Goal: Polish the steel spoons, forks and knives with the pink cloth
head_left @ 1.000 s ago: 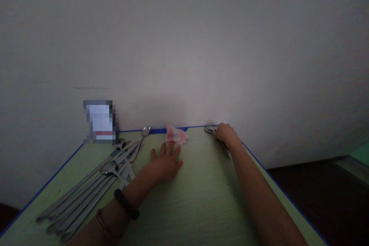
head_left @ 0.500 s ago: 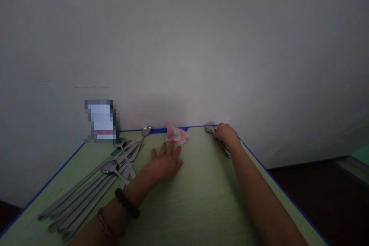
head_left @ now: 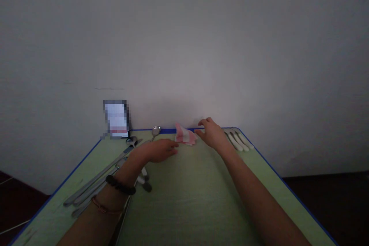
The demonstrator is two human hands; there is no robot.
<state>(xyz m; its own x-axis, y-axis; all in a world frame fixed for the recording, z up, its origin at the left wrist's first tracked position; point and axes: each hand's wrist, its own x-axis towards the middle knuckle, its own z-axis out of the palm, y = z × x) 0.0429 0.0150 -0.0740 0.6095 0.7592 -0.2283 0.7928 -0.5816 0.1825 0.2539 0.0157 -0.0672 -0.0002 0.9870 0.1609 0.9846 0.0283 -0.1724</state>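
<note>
R hand (head_left: 211,133) gapes empty, white-handled cutlery (head_left: 238,143) aligned beside it; L hand (head_left: 161,150) is loosely extended, seemingly empty, silvery cutlery (head_left: 95,179) near it jumbled: prob. part-done.

A crumpled pink-and-white cloth (head_left: 186,137) lies flat-based with one corner peaked. Right of the cloth, three white-handled utensils (head_left: 241,142) slant side by side; left of it lie a shiny spoon (head_left: 156,130) and overlapping long metal utensils (head_left: 98,177), partly hidden.

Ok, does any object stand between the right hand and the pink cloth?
Nothing visible stands between the right hand and the pink cloth; they are very close, contact unclear. The white-handled cutlery lies on the hand's other side.
</note>
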